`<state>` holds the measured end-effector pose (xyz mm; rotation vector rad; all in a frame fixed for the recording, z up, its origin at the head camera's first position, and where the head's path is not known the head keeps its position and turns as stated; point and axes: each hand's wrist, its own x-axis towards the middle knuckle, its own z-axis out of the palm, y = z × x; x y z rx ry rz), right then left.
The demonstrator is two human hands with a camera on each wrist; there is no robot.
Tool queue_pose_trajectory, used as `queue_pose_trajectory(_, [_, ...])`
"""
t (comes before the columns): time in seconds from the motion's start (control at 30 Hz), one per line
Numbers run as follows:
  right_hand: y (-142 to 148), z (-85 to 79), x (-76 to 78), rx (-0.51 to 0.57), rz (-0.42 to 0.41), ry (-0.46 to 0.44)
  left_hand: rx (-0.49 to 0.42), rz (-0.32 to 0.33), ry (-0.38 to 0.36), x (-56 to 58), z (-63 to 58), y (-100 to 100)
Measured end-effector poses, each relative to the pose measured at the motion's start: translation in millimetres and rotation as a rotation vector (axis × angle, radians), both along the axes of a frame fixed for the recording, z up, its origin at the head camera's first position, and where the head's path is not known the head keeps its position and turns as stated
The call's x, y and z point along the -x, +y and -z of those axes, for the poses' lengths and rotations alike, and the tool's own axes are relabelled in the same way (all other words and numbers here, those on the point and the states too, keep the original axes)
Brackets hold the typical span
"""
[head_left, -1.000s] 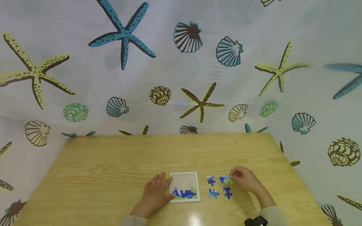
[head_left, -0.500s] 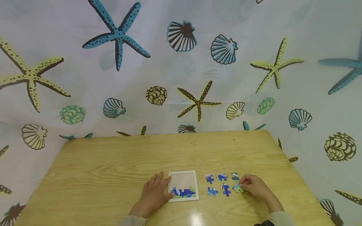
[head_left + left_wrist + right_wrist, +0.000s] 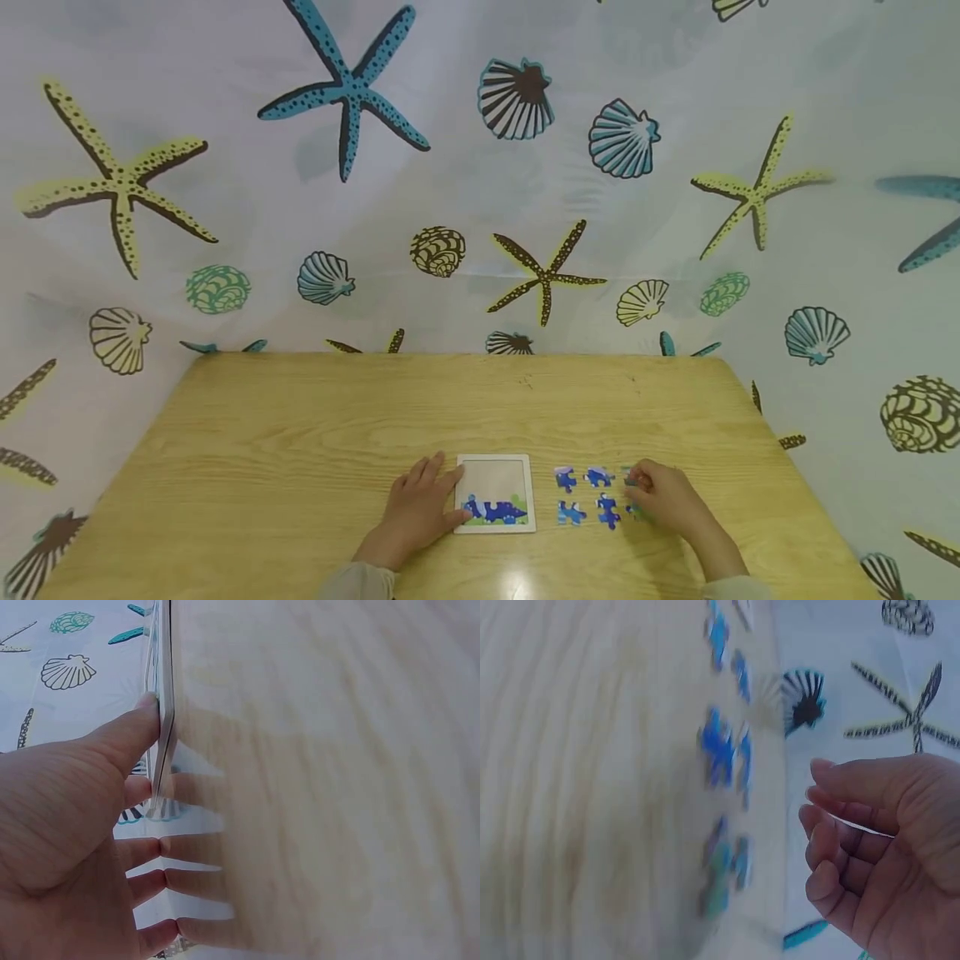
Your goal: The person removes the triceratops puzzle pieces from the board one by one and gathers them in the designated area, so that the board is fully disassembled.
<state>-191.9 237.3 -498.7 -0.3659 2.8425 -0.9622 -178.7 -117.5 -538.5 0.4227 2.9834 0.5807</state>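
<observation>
A white-rimmed puzzle tray (image 3: 495,457) lies on the table, its bottom row filled with blue, purple and green pieces. My left hand (image 3: 418,507) rests at the tray's left side, fingers extended. In the left wrist view the thumb of that hand (image 3: 67,787) touches the tray's edge (image 3: 168,697). My right hand (image 3: 670,500) hovers over the rightmost loose pieces and partly hides them. Seen from the right wrist, this hand (image 3: 892,840) has loosely bent fingers with nothing between them. Nearby lie a dark blue piece (image 3: 608,512) and a green-and-blue piece (image 3: 718,881).
More loose jigsaw pieces lie right of the tray in two rows, among them a purple-blue piece (image 3: 566,479), a blue-white piece (image 3: 598,477) and a light blue piece (image 3: 571,512). The wooden table (image 3: 300,433) meets a sea-patterned cloth (image 3: 450,183) behind.
My right hand drew a green piece from the upper row down to the lower right, then let go and moved slightly left. The left hand has stayed on the tray. The head view shifted a little.
</observation>
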Motion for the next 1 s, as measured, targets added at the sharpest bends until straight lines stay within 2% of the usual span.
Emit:
queue_pose_trajectory(0.1, [-45.1, -9.9, 2.0, 0.03, -0.18, 0.076, 0.008, -0.013, 0.001, 0.2, 2.3, -1.7])
queue_pose_trajectory(0.13, [-62.7, -11.7, 3.3, 0.045, -0.244, 0.072, 0.009, -0.017, -0.002, -0.2, 2.9, -2.3])
queue_pose_trajectory(0.2, [-97.0, -10.0, 5.3, 0.074, -0.353, 0.038, 0.004, -0.017, -0.01, -1.1, 3.5, -3.0])
queue_pose_trajectory(0.3, [-139.3, 2.7, 7.6, 0.075, -0.419, -0.051, -0.009, 0.011, -0.022, -3.8, 3.0, -2.8])
queue_pose_trajectory(0.43, [-162.9, 21.8, 8.3, 0.021, -0.431, -0.092, -0.024, 0.087, -0.044, -5.7, -0.5, -1.2])
queue_pose_trajectory(0.57, [-167.4, 23.8, 8.1, -0.031, -0.422, -0.083, 0.014, 0.152, -0.063, 0.9, 3.1, -8.1])
queue_pose_trajectory(0.73, [-172.2, 20.0, 9.1, -0.033, -0.421, -0.081, 0.019, 0.159, -0.099, 6.9, 3.3, -16.3])
queue_pose_trajectory(1.0, [-177.8, 18.8, 6.3, 0.0, -0.388, -0.088, 0.0, 0.142, -0.126, 3.5, -4.8, -19.6])
